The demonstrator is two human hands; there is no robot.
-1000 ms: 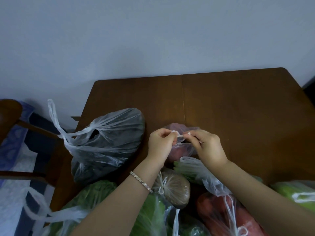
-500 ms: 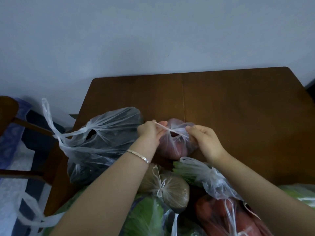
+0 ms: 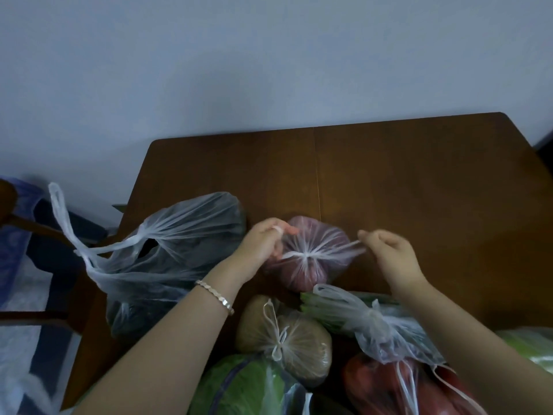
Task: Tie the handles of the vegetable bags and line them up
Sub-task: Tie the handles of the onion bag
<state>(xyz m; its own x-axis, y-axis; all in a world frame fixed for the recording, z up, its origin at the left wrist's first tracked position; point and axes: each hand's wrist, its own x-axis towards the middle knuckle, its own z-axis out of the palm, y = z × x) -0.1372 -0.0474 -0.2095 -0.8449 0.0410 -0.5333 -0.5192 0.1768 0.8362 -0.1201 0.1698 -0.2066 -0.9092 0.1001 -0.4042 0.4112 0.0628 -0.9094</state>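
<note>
**Clear plastic: the reddish bag (image 3: pixel 314 265) held by both handle ends**

The reddish bag was seen resting on the brown wooden table (image 3: pixel 419 190), roughly midway across it. Its mouth was gathered into a knot (image 3: pixel 306 255) on top. Two thin handle strands were drawn out sideways from that knot. The left strand (image 3: pixel 288 253) was gripped by the left hand (image 3: pixel 264 244), whose fingers were curled round it, and a turn of plastic showed over one finger. The right strand (image 3: pixel 350 245) was pinched at the fingertips of the right hand (image 3: pixel 389 254). The hands were held apart, one at each side of the bag, and the strands were stretched between them. A bracelet (image 3: pixel 215 296) was worn on the left wrist.

To the left, a larger dark bag (image 3: pixel 185 235) was lying at the table's left edge, with its long handles (image 3: pixel 61 214) loose and untied. Nearer the person, a bag of brown produce (image 3: pixel 302 351) was tied shut with a small bow. A bag of green stalks (image 3: pixel 359 316) was knotted just to its right, and a bag of red produce (image 3: pixel 377 387) was lying nearer the person than the stalks. A leafy green bag (image 3: pixel 245 387) was seen at the bottom edge, and a pale green bag (image 3: pixel 532 345) was cut off at the right edge. A wooden chair (image 3: pixel 7 202) was partly visible beyond the table's left side, in front of a pale wall (image 3: pixel 269 70).
</note>
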